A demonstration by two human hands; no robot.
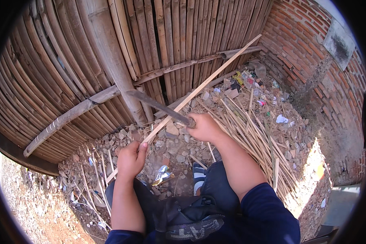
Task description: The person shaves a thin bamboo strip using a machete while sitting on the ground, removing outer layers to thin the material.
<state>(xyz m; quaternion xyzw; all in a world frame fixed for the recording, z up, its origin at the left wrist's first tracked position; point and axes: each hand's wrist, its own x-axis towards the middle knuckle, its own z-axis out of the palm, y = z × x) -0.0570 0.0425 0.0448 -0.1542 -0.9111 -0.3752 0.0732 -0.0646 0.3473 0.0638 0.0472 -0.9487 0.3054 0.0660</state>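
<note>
My left hand (130, 160) is closed round the lower part of a long, pale bamboo strip (210, 79), its thumb along the strip. From there the strip slants away up to the right, toward the far corner of the fence and wall. My right hand (205, 128) grips the handle of a machete (160, 107). Its dark blade points up and left, crossing the strip; whether the edge touches the strip I cannot tell. The strip's near end shows below my left hand, beside my knee.
A bamboo fence (183, 32) with a horizontal pole (65, 118) stands ahead and left. A brick wall (301, 44) rises at the right. Many split strips (252, 138) lie right of my arm. Stones and litter cover the ground, with a crumpled foil wrapper (163, 175) near my feet.
</note>
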